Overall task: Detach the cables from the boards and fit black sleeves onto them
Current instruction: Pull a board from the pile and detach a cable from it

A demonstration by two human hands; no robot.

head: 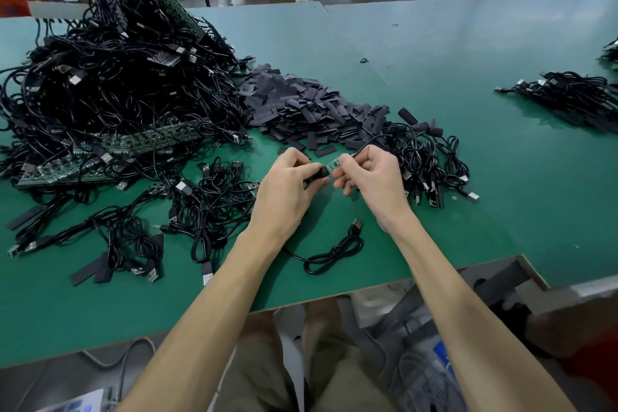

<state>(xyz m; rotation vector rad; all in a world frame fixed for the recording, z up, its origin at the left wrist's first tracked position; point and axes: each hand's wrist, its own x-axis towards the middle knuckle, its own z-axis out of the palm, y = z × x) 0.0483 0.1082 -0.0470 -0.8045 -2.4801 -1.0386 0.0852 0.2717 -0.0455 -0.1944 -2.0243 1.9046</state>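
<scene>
My left hand (291, 184) pinches a black sleeve (318, 174) at its fingertips. My right hand (371, 177) pinches a small green board (333, 164) whose thin black cable (368, 141) runs up and away over the hand. Sleeve and board end meet between the two hands, just above the green table (468, 177). A heap of loose black sleeves (301, 107) lies right behind the hands. A big tangle of cables with green boards (117, 84) fills the left of the table.
One coiled cable (334, 251) lies near the table's front edge under my wrists. Sleeved cables (431, 160) pile up right of my right hand. Another cable bundle (568, 97) sits far right. Loose cables and flat sleeves (133, 244) are scattered at the front left.
</scene>
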